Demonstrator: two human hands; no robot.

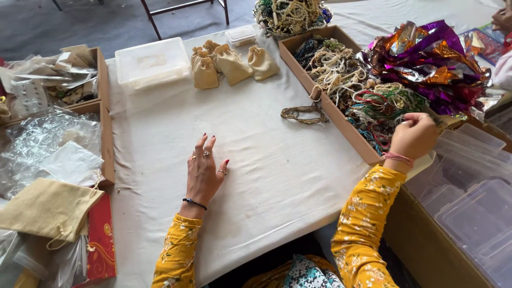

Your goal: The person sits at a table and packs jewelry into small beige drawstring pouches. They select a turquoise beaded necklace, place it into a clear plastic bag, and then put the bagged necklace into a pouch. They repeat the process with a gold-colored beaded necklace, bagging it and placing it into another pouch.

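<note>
My left hand [204, 173] rests flat, fingers spread, on the bare white tablecloth [266, 160], while my right hand [413, 136] pinches a bead strand in the cardboard tray of necklaces [341, 122]; nothing yet lies before me, and the filled cloth pouches [229, 64] sit beyond my left fingertips.

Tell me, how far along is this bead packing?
Done: several tan pouches stand filled near the clear lidded box. In hand: the right hand reaches into the cardboard tray of bead strands; the left hand rests flat on the cloth. Left: the tray remains heaped.
</note>
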